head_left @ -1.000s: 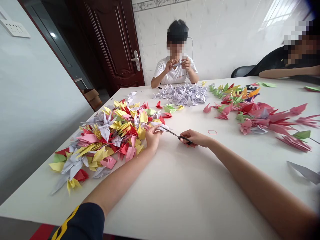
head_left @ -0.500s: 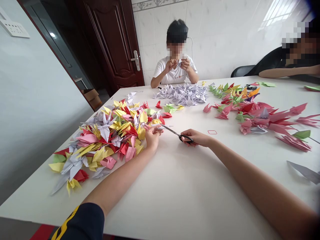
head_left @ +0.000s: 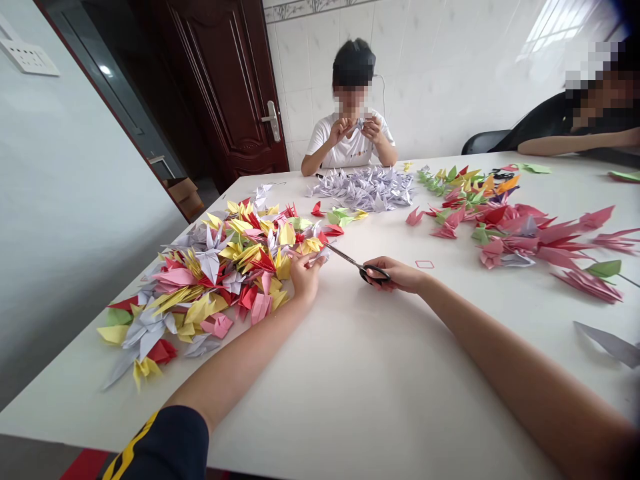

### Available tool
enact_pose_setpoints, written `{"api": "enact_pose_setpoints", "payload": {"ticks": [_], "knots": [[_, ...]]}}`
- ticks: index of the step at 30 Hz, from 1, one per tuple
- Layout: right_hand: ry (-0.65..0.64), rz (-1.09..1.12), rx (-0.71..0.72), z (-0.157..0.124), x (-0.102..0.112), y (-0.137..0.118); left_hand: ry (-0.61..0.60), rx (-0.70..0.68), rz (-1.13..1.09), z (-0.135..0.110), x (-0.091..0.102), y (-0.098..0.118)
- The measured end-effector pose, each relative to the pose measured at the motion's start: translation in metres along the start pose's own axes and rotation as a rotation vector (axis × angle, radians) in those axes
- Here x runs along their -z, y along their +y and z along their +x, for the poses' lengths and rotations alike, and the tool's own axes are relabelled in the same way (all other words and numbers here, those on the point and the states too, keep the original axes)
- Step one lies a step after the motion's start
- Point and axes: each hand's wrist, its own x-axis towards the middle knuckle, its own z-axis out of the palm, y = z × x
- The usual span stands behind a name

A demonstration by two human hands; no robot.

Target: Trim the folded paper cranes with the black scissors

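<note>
On my feed, the right hand [head_left: 395, 275] grips the black-handled scissors [head_left: 350, 259], their tips just beside the folded pale paper [head_left: 320, 255] pinched in the left hand [head_left: 306, 275], against the heap of origami cranes [head_left: 215, 280] on the white table [head_left: 380, 373].

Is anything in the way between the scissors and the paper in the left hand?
Nothing visible is in the way. The black-handled scissors in the right hand point at the folded pale paper held in the left hand. The blade tips are right beside the paper, above the white table.
</note>
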Motion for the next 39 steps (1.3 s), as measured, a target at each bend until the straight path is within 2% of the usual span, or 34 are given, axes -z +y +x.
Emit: {"api": "enact_pose_setpoints", "payload": {"ticks": [3,6,22,30,36,39], "knots": [[0.005,0.007,-0.005,0.0,0.0,0.0,0.023,-0.044,0.028,0.001,0.001,-0.002],[0.003,0.004,-0.013,0.0,0.0,0.0,-0.009,-0.056,0.019,0.0,0.0,-0.001],[0.004,-0.013,-0.016,-0.001,0.0,-0.001,-0.007,0.086,-0.149,-0.003,-0.003,0.006],[0.013,-0.026,-0.031,-0.001,-0.001,-0.001,0.047,0.158,-0.191,-0.003,-0.002,0.009],[0.011,-0.096,-0.081,-0.002,-0.001,-0.005,-0.063,0.164,-0.2,-0.001,-0.003,0.007],[0.03,-0.132,-0.078,-0.004,0.001,-0.005,-0.02,0.156,-0.24,0.0,-0.003,0.006]]}}
